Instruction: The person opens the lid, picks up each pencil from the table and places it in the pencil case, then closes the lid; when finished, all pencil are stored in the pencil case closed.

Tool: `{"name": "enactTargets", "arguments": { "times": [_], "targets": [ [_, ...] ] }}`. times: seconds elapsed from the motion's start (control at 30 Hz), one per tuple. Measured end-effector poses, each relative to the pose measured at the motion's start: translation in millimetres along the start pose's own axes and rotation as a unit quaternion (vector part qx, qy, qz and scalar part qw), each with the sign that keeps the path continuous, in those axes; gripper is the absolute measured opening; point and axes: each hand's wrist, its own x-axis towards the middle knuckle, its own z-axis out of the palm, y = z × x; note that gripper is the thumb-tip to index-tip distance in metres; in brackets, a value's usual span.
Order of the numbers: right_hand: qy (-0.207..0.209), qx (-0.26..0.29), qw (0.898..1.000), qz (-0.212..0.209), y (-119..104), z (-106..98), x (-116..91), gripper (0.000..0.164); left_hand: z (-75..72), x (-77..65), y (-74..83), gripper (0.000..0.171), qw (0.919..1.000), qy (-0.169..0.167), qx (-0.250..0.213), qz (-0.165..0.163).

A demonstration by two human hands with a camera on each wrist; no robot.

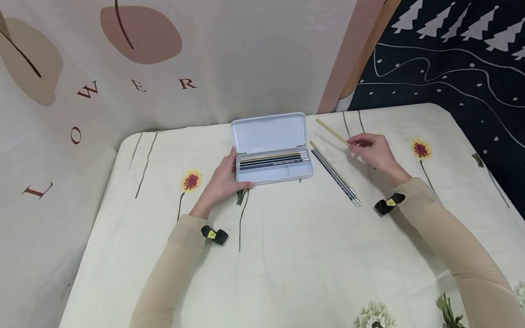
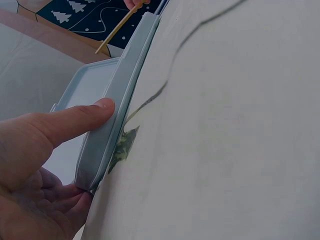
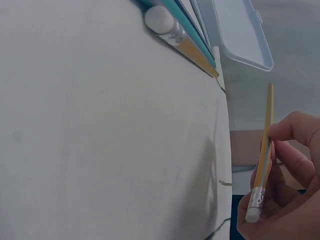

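Head view: one open, pale-blue rectangular case (image 1: 301, 171), dark and yellow pencils (image 1: 270, 161) inside, loose pencils (image 1: 333, 172) and your right hand (image 1: 375, 155) to its right. Left wrist view: your left hand (image 2: 27, 150), fingers and thumb gripping the case's end. Right wrist view: your right hand, pinching one slim, white-erasered yellow pencil (image 3: 263, 165) right of the case.

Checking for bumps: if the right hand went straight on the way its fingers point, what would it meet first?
Probably the open lid of the pencil case: the right hand points that way. If low enough, it might first brush the far ends of the loose pencils; its height is unclear.
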Motion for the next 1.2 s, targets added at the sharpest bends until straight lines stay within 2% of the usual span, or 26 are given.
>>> {"name": "enactTargets", "arguments": {
  "times": [0.4, 0.93, 1.2],
  "targets": [
    [-0.030, 0.043, 0.998, -0.044, 5, 4, 1, 0.023, -0.7, 0.1, -1.1, 0.116, 1.0000, -0.002, 0.001, -0.002],
    [-0.079, 0.035, 0.992, -0.092, -7, 23, 0, 0.021, 0.4, 0.0, -1.1, 0.115, 1.0000, -0.001, -0.002, -0.006],
    [-0.095, 0.031, 0.991, -0.086, -16, 38, 3, 0.022, -0.1, -1.9, 0.9, 0.116, 0.9999, -0.002, -0.010, -0.007]
  ]
}}
